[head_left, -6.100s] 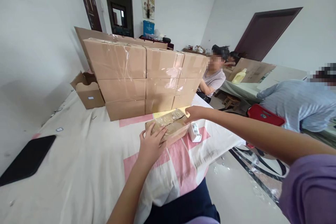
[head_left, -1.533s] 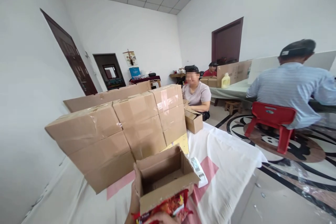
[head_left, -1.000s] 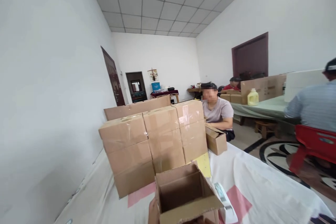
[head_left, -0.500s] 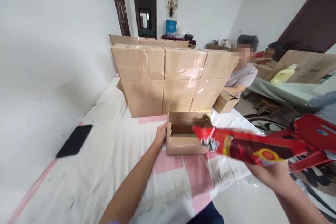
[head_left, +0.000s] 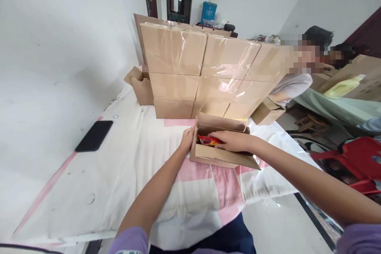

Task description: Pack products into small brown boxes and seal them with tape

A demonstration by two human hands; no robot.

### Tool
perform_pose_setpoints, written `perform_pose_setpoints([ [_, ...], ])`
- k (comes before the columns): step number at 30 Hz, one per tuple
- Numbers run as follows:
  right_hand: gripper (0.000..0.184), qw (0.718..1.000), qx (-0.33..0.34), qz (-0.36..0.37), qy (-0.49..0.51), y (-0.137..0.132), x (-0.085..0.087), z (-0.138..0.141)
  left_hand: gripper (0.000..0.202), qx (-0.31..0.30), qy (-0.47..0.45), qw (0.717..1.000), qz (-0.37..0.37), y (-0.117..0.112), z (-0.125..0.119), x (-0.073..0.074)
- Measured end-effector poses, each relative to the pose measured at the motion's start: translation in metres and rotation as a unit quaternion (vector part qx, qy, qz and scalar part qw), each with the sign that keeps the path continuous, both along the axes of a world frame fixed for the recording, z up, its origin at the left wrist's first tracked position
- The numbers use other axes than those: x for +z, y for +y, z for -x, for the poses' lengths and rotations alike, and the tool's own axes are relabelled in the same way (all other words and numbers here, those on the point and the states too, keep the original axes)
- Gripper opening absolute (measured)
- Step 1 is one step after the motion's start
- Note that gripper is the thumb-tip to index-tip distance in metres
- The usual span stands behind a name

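Observation:
A small open cardboard box (head_left: 212, 160) stands on the cloth in front of me, its near flap folded outward. My left hand (head_left: 187, 139) grips the box's left side, fingers pressed against the wall. Inside the box lies a shiny red packet (head_left: 208, 140) with yellow print, only its left end showing. My right hand (head_left: 233, 141) reaches into the box from the right, its fingers curled over the packet and hiding the rest of it.
Behind the box rises a cardboard partition (head_left: 175, 59) with clear tape. Smaller boxes stand at its left (head_left: 143, 91) and right (head_left: 267, 112). A black phone-like slab (head_left: 94, 136) lies on the white cloth (head_left: 125, 182). A person (head_left: 290, 87) sits beyond; a red chair (head_left: 354, 156) is at right.
The red packet has gone from above the box's right side down into it, carried by my right hand. My left hand stays on the box. The near flap now sticks outward.

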State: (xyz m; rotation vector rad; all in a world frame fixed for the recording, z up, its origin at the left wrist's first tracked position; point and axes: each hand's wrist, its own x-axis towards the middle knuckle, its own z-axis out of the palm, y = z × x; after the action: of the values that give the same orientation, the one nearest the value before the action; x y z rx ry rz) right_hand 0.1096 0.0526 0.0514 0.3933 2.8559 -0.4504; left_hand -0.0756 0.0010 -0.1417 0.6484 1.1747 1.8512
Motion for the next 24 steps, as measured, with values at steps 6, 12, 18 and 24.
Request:
perform_pose_setpoints([
  [6,0.026,0.954,-0.139,-0.057,0.259,0.006,0.024,-0.053,0.058,0.014,0.043,0.999,-0.014,-0.006,0.002,0.01],
  [12,0.055,0.844,-0.35,0.095,0.394,0.007,-0.03,-0.127,0.067,-0.028,0.079,0.992,-0.091,-0.028,-0.002,0.04],
  [18,0.076,0.76,-0.433,0.34,0.345,0.0,-0.081,-0.114,0.044,-0.067,0.146,0.98,-0.113,-0.047,-0.014,0.06],
  [24,0.068,0.691,-0.387,0.413,0.449,0.002,-0.092,-0.114,0.022,-0.057,0.234,0.952,-0.188,-0.05,-0.015,0.059],
])
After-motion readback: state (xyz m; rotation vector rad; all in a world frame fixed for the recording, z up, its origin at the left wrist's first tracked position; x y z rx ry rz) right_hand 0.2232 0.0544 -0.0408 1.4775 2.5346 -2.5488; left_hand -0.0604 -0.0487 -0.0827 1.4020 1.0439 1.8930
